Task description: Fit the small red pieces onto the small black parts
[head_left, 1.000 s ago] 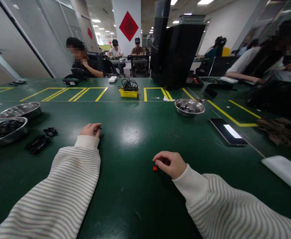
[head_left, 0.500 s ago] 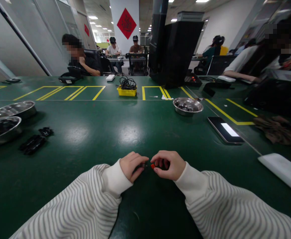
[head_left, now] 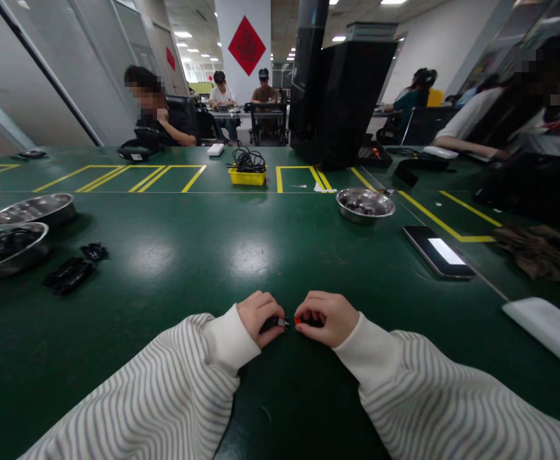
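Just above the green table, my left hand (head_left: 260,317) pinches a small dark part with a shiny metal end (head_left: 283,323); most of it is hidden by the fingers, and its exact kind cannot be made out. Facing it, my right hand (head_left: 328,318) is closed on a small orange-red piece (head_left: 297,320), gripped between thumb and fingertips. A narrow gap separates the two pieces. Both sleeves are striped with plain white cuffs.
On the left are two steel bowls (head_left: 45,220), one with dark parts, and black pieces (head_left: 71,275) beside them. A steel bowl (head_left: 364,217) with small parts, a phone (head_left: 437,252) and a white object (head_left: 548,332) lie right. Further back stands a yellow box (head_left: 247,177) of cables.
My left hand has shifted slightly right, and more of the dark part's metal end shows. The fingers of my right hand have closed a little more around the orange-red piece.
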{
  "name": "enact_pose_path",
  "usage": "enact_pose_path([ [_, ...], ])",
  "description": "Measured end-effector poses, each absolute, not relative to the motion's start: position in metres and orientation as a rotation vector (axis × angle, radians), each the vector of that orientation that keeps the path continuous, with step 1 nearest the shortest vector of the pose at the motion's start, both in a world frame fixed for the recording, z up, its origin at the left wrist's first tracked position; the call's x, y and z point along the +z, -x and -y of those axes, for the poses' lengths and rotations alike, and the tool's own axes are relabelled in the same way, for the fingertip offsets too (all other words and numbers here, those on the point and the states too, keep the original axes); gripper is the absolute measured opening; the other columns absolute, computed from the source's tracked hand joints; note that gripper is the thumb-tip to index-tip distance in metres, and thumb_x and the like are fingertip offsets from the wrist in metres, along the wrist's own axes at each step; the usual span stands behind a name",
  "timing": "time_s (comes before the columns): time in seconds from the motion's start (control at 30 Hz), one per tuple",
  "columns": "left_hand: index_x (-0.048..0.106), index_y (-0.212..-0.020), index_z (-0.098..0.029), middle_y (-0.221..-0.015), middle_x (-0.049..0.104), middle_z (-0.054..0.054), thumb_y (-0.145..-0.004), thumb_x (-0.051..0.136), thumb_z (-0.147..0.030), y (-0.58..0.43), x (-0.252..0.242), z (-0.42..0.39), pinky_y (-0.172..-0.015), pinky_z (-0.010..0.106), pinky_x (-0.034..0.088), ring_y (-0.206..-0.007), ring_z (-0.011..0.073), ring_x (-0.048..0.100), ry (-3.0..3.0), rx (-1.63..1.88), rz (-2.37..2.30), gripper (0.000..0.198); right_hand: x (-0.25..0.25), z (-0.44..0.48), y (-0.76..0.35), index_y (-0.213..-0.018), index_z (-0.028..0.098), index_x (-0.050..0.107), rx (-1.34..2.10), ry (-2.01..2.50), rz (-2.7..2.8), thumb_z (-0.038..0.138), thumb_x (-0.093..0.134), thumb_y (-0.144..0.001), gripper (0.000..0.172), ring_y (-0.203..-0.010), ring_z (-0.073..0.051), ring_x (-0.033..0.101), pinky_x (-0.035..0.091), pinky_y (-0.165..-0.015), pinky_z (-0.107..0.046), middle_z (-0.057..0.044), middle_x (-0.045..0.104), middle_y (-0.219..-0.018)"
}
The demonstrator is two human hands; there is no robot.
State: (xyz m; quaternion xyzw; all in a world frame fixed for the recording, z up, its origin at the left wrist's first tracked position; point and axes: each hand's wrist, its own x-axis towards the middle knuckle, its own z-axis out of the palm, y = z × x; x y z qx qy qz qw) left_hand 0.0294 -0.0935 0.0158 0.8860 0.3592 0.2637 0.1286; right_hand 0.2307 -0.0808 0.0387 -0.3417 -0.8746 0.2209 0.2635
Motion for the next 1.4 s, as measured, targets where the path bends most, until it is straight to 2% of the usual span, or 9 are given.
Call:
enact_pose_path([
  [0.17, 0.055, -0.079, -0.015, -0.073, 0.056, 0.004, -0.074, 0.048, -0.022, -0.031, 0.021, 0.097, -0.062, 0.025, 0.042, -0.068, 0.0140, 0.050, -2.540, 0.837, -1.042, 0.011, 0.036, 0.083, -0.229, -0.071, 0.014, 0.062, 0.873, 0.914, 2.209, 0.014, 0.060, -0.062, 0.010, -0.042, -0.006, 0.048, 0.040, -0.040, -0.015, 0.001, 0.057, -0.057],
  [0.3, 0.053, -0.080, -0.015, -0.068, 0.055, 0.002, -0.074, 0.049, -0.022, -0.033, 0.027, 0.102, -0.055, 0.022, 0.041, -0.061, 0.0114, 0.048, -2.500, 0.853, -1.111, 0.010, 0.036, 0.087, -0.226, -0.074, 0.013, 0.062, 1.128, 0.933, 2.069, 0.016, 0.059, -0.062, 0.013, -0.047, -0.009, 0.056, 0.046, -0.044, -0.017, -0.001, 0.061, -0.059],
  [0.5, 0.053, -0.079, -0.015, -0.067, 0.054, 0.002, -0.074, 0.048, -0.022, -0.035, 0.035, 0.106, -0.051, 0.020, 0.039, -0.056, 0.0098, 0.047, -2.507, 0.887, -1.116, 0.010, 0.037, 0.090, -0.224, -0.075, 0.013, 0.061, 1.218, 0.959, 1.942, 0.017, 0.060, -0.063, 0.012, -0.051, -0.010, 0.058, 0.048, -0.048, -0.019, -0.002, 0.062, -0.061],
  [0.7, 0.054, -0.079, -0.015, -0.067, 0.055, 0.001, -0.076, 0.048, -0.023, -0.035, 0.036, 0.106, -0.052, 0.020, 0.041, -0.056, 0.0091, 0.049, -2.512, 0.973, -1.085, 0.010, 0.037, 0.089, -0.223, -0.074, 0.013, 0.061, 1.214, 0.900, 1.924, 0.015, 0.060, -0.063, 0.011, -0.052, -0.011, 0.058, 0.049, -0.050, -0.022, -0.002, 0.062, -0.063],
  [1.03, 0.054, -0.079, -0.015, -0.065, 0.055, 0.001, -0.076, 0.049, -0.024, -0.036, 0.031, 0.105, -0.052, 0.019, 0.041, -0.057, 0.0094, 0.051, -2.521, 1.027, -1.045, 0.010, 0.040, 0.092, -0.221, -0.073, 0.013, 0.062, 1.020, 0.878, 1.966, 0.009, 0.059, -0.062, 0.011, -0.053, -0.011, 0.056, 0.049, -0.052, -0.022, -0.004, 0.061, -0.065],
  [1.4, 0.055, -0.078, -0.015, -0.064, 0.056, 0.001, -0.077, 0.048, -0.028, -0.034, 0.030, 0.105, -0.045, 0.017, 0.037, -0.049, 0.0071, 0.046, -2.518, 1.046, -1.071, 0.015, 0.040, 0.090, -0.223, -0.069, 0.015, 0.065, 0.912, 0.790, 1.960, 0.012, 0.065, -0.063, 0.007, -0.053, -0.011, 0.055, 0.048, -0.050, -0.022, -0.003, 0.060, -0.066],
])
